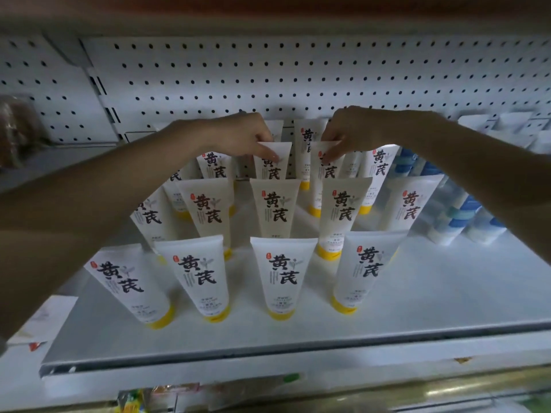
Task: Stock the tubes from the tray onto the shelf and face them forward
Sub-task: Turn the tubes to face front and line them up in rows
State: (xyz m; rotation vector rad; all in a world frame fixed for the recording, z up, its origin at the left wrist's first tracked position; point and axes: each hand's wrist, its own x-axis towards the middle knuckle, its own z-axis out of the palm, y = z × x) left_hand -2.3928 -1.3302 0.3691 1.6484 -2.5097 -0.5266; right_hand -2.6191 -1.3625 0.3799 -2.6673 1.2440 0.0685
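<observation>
Several white tubes with yellow caps and black characters stand cap-down in rows on the white shelf (417, 293). My left hand (238, 135) pinches the top edge of a tube (272, 165) in a back row. My right hand (354, 132) pinches the top of the neighbouring tube (326, 168) to its right. Both tubes stand upright with their labels toward me. The front row holds several tubes, such as one in the middle (283, 275). No tray is in view.
A white pegboard wall (298, 79) backs the shelf. Blue-and-white packs (459, 210) stand at the right of the tubes. A brown bagged item (18, 129) sits at the far left. The shelf's front lip (268, 359) runs below, with goods on a lower level.
</observation>
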